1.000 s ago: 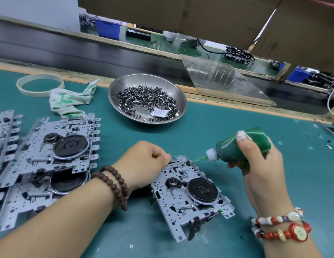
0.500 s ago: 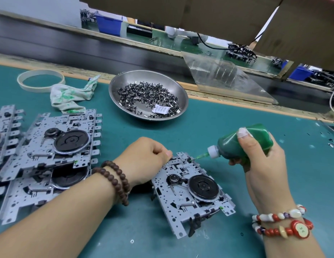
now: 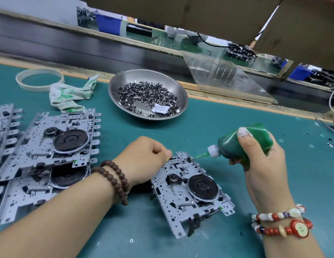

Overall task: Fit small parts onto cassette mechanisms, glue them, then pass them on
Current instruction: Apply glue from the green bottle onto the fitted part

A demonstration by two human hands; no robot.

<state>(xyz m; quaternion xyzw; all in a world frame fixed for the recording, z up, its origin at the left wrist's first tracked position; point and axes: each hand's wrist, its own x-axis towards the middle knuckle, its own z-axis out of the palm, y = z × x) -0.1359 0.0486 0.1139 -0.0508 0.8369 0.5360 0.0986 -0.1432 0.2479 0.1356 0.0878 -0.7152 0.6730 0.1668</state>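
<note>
One cassette mechanism (image 3: 192, 192) lies flat on the tabletop (image 3: 227, 127) — thin stamped metal, stiff and light, best held by its edges. Left hand (image 3: 143, 159), fingers curled, pins its far corner; right hand (image 3: 259, 161) grips the soft glue bottle (image 3: 242, 144), nozzle at the top edge.

— What can't we make out?
— The left hand (image 3: 143, 161) covers the cassette mechanism (image 3: 192, 192)'s near-left corner; whatever its fingertips pinch is hidden from us.
— And further out?
— The stacked mechanisms (image 3: 47, 155) run off the left edge, and the label (image 3: 159, 109) in the steel bowl (image 3: 143, 79) is too small to read.
</note>
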